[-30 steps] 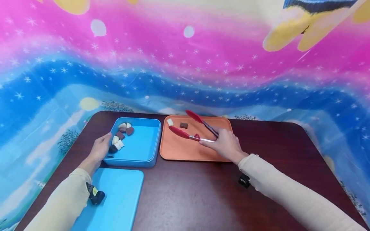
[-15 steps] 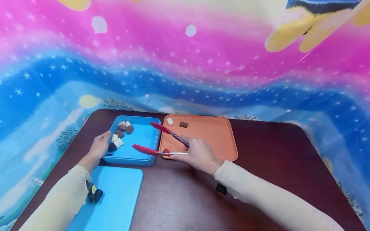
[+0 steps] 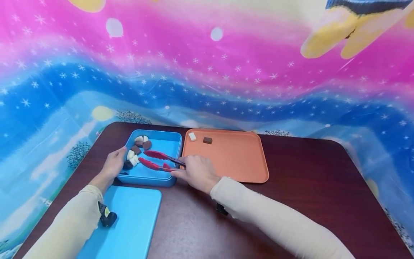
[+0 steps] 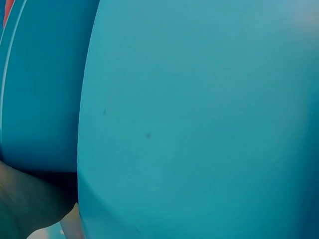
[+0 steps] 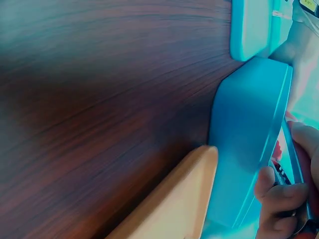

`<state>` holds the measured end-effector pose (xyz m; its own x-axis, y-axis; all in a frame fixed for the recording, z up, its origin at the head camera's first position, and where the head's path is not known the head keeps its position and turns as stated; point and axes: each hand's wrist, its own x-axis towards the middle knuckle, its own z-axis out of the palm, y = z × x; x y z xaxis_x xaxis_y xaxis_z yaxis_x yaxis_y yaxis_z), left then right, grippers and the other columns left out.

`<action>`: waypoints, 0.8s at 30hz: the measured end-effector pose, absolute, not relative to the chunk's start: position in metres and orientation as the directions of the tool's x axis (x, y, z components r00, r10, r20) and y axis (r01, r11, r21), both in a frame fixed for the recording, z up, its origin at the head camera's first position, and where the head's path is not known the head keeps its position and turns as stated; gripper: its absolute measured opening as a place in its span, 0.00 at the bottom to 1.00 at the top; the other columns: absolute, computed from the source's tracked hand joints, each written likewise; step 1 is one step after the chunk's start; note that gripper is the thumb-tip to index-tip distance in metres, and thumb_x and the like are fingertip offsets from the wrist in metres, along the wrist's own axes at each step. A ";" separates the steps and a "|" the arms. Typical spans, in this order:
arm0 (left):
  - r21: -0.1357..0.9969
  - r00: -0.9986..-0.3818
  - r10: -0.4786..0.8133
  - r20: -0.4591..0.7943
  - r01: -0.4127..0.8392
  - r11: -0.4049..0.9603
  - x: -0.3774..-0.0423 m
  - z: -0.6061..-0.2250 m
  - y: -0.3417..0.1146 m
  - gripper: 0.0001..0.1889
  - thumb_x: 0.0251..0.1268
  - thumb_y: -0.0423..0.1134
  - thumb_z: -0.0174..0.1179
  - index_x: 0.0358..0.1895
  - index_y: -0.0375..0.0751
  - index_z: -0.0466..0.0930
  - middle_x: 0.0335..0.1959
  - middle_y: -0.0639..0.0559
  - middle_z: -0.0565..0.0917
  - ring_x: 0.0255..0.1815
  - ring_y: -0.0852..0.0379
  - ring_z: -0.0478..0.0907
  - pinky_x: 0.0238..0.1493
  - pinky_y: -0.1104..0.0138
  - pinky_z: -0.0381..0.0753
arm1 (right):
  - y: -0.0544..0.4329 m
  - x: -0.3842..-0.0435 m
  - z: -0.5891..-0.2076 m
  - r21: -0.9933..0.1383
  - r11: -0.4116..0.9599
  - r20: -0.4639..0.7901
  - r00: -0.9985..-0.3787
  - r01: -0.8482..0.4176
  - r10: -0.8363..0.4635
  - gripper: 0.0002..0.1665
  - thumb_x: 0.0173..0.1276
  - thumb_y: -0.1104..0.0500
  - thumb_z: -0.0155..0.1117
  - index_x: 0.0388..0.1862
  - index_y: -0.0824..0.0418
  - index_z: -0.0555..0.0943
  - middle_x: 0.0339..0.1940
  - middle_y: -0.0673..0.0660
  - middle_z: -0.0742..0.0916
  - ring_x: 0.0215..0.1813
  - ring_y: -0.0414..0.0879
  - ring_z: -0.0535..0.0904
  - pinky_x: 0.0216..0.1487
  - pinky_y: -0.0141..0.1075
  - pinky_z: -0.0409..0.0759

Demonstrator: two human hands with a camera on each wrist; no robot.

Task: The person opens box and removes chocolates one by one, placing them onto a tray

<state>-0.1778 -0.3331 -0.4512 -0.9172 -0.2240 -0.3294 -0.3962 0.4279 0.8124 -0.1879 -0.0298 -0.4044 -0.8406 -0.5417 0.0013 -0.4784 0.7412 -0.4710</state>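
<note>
My right hand point(image 3: 198, 172) holds a pair of tongs point(image 3: 156, 155) with red tips and metal arms. Their tips are apart over the inside of a blue box point(image 3: 165, 144), close to white pieces; nothing shows between them. Several brown and white chocolate-like pieces point(image 3: 136, 149) lie along the box's left side. At that side my left hand point(image 3: 113, 165) holds the box wall, its fingers partly hidden. In the right wrist view, the fingers point(image 5: 281, 199) curl round the tongs beside the box's outer wall point(image 5: 249, 119).
An orange tray point(image 3: 239, 154) stands right of the box, bearing a white piece point(image 3: 192, 136) and a brown piece point(image 3: 207, 140). A flat blue lid point(image 3: 136, 212) lies in front of the box, under my left forearm. Behind the dark table point(image 3: 200, 230) hangs a patterned cloth point(image 3: 226, 82).
My right hand has carried the tongs left from over the tray into the box's opening, and their tips have drawn closer together. The left hand stays at the box.
</note>
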 end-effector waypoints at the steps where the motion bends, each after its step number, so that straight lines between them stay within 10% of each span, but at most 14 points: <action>1: 0.810 -0.915 -0.228 -0.333 -0.401 0.428 -0.178 -0.451 -0.333 0.39 0.81 0.62 0.20 0.82 0.39 0.35 0.83 0.33 0.40 0.83 0.30 0.38 0.79 0.33 0.46 | -0.034 -0.188 -0.404 -0.465 0.743 -0.006 -0.838 -0.481 -0.546 0.28 0.66 0.35 0.68 0.55 0.51 0.87 0.14 0.46 0.78 0.19 0.41 0.73 0.15 0.31 0.66; 24: 0.805 -0.912 -0.242 -0.332 -0.408 0.432 -0.178 -0.450 -0.333 0.40 0.81 0.63 0.21 0.82 0.36 0.37 0.83 0.31 0.43 0.83 0.29 0.41 0.79 0.34 0.48 | -0.069 -0.190 -0.399 -0.303 0.823 -0.056 -0.853 -0.480 -0.518 0.27 0.65 0.36 0.69 0.51 0.54 0.86 0.19 0.47 0.79 0.24 0.39 0.76 0.19 0.29 0.71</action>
